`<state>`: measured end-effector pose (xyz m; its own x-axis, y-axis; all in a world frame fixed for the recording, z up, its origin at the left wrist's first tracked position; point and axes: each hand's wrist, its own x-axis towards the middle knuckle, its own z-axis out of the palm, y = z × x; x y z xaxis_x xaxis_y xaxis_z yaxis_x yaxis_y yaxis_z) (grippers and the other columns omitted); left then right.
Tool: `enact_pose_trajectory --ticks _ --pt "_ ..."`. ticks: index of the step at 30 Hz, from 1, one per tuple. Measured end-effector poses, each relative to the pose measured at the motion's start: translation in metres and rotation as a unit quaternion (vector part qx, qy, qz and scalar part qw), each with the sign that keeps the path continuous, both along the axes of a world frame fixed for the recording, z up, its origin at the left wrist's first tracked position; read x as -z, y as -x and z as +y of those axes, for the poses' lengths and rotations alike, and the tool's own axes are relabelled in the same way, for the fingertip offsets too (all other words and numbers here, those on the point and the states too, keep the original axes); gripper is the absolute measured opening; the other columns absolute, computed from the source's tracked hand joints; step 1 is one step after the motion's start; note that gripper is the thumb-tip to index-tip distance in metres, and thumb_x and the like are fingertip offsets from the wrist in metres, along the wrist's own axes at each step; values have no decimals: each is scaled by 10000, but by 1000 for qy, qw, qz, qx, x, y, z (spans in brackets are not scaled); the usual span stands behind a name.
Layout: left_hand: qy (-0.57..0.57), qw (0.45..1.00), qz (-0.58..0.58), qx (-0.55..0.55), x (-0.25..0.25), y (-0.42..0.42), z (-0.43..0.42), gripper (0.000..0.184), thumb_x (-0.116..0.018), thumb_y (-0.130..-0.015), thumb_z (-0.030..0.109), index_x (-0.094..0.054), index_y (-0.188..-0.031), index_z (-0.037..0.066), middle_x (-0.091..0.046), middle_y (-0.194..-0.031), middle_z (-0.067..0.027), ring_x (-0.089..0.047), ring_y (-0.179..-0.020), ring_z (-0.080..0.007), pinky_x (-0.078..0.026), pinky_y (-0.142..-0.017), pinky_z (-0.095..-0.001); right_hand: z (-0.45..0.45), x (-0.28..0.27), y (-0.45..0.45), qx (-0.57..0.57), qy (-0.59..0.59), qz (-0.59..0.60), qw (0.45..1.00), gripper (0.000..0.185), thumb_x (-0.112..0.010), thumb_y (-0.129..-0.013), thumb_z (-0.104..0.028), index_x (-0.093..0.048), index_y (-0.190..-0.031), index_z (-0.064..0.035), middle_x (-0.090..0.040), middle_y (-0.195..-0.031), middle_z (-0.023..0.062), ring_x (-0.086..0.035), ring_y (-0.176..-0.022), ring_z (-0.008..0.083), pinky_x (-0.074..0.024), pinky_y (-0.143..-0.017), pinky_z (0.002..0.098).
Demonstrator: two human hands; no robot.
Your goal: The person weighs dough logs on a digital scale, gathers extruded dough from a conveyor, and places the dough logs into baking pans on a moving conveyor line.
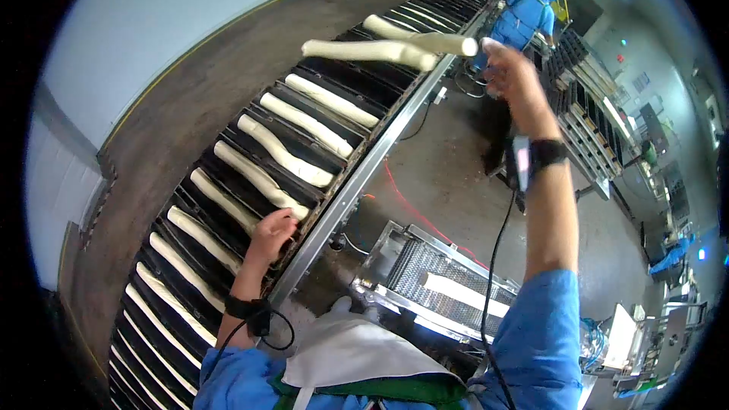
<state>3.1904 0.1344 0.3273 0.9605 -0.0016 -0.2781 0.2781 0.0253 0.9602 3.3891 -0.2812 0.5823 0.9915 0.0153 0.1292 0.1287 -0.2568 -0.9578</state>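
Observation:
Long pale dough strips lie in black trays on a conveyor running from lower left to upper right. My left hand is at the conveyor's near edge, its fingers bent, touching or just beside the end of one dough strip. My right hand is raised past the metal rail, fingers curled, close to the end of a dough strip that sits crosswise over the trays. Whether those fingers touch it is unclear. Another crooked strip lies beside it.
A metal rail edges the conveyor. A small mesh conveyor carries one dough strip in front of me. Stacked black trays stand at the right. People in blue work at the far end. A cable hangs near my right arm.

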Motion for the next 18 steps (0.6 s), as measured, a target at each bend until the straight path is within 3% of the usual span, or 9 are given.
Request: enact_pose_trajectory --ticks 1,4,5,6,7,8,10,16,18 --pt "-44 998 -20 -50 7 -2 9 389 -623 -862 77 -526 -1234 23 -639 -1061 -83 -593 -935 -126 -470 -833 -251 17 17 17 6 -17 12 1000 481 -542 -828 -462 -573 -1089 -59 -557 -943 27 -518 -826 164 -428 -745 306" --pt "-134 973 -74 -173 42 -12 33 346 -612 -836 14 -572 -1180 24 -641 -996 -47 -587 -901 -110 -466 -823 -245 15 140 43 -130 171 -53 975 205 -556 -763 -87 -633 -933 -3 -630 -817 106 -588 -717 209 -471 -633 326" --pt "-133 972 -65 -185 38 -11 33 352 -611 -832 4 -573 -1181 26 -635 -985 -38 -582 -895 -105 -461 -812 -240 13 186 69 -209 224 -68 949 161 -550 -760 -82 -639 -874 -12 -639 -798 137 -601 -711 242 -477 -643 342" --pt "-131 970 -56 -195 34 -13 33 358 -610 -828 -6 -574 -1183 27 -629 -973 -29 -577 -888 -100 -457 -800 -235 22 198 103 -254 334 79 904 135 -560 -760 -89 -646 -845 -27 -653 -810 130 -600 -709 267 -484 -663 362" --pt "-150 967 -60 -195 41 -15 38 360 -604 -828 -15 -577 -1184 33 -623 -961 -25 -573 -875 -98 -451 -784 -229 8 270 124 -309 331 112 885 152 -604 -741 -117 -654 -867 -47 -654 -810 137 -612 -744 281 -493 -705 393" --pt "-168 964 -66 -195 47 -19 43 363 -598 -828 -25 -579 -1184 38 -617 -948 -21 -570 -862 -97 -445 -768 -223 12 278 154 -300 421 199 833 224 -658 -695 -140 -642 -908 -73 -623 -923 153 -593 -882 290 -484 -778 410" --pt "-214 952 -81 -203 57 -25 48 355 -588 -829 -33 -592 -1173 51 -607 -874 -20 -543 -788 -97 -432 -722 -229 8 310 203 -177 488 74 852 344 -692 -658 -160 -608 -983 -83 -544 -1040 156 -525 -1017 306 -460 -844 417" --pt "-223 934 -84 -266 61 -26 53 338 -600 -825 -39 -604 -1155 35 -606 -810 -9 -565 -782 -98 -441 -716 -232 9 344 179 -101 558 7 824 356 -658 -683 -179 -575 -1005 -52 -483 -1030 147 -497 -1016 316 -450 -853 409" --pt "-215 934 -90 -270 71 -25 59 332 -602 -828 -38 -602 -1155 22 -608 -813 -4 -569 -789 -97 -441 -727 -229 6 296 160 -137 596 97 786 319 -663 -669 -213 -623 -952 -72 -508 -1041 156 -491 -1060 306 -478 -837 406"
